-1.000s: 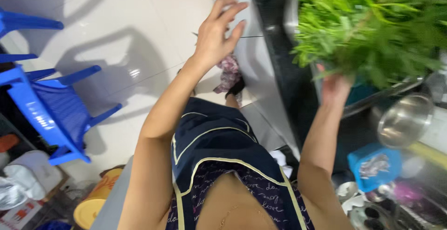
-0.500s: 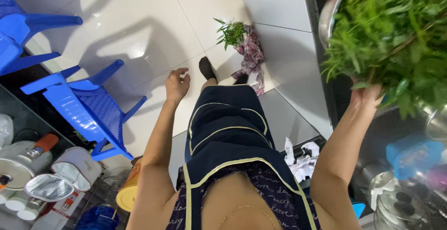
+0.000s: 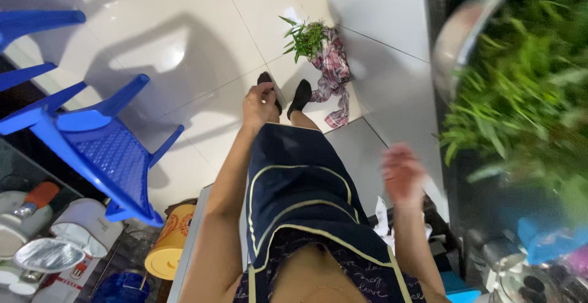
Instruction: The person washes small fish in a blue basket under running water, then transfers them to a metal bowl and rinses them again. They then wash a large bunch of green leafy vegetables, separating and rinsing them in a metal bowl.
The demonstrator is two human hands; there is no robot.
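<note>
Left hand hangs loosely curled, empty, at the thigh. Right hand (motion-blurred) is open, empty, just beside the leafy greens heaped in the steel bowl on the counter.

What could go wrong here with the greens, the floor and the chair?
1. The greens are heaped high in the metal bowl, so stems may spill over the rim.
2. A sprig and a cloth lie on the glossy floor near the feet; the person could slip.
3. The blue chair stands close to the left hand and might trip them.
</note>
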